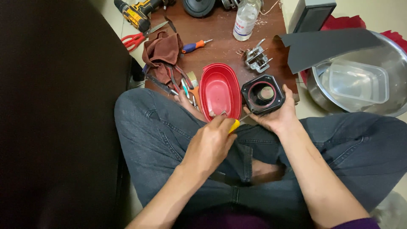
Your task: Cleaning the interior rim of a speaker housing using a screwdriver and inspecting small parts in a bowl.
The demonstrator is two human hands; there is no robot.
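Your left hand (210, 142) grips a yellow-handled screwdriver (234, 125), its tip hard to make out. Your right hand (277, 114) cradles the square black speaker housing (263, 93), red-ringed, at the brown wooden counter (220, 46) edge.

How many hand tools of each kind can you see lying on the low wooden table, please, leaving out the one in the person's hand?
Scissors, red-handled: 1
Screwdriver, blue and orange handle: 1
Power drill, yellow and black: 1
Paintbrush: 1
Pliers-type tools partly under the brown cloth: cannot count exactly, left out
Total: 4
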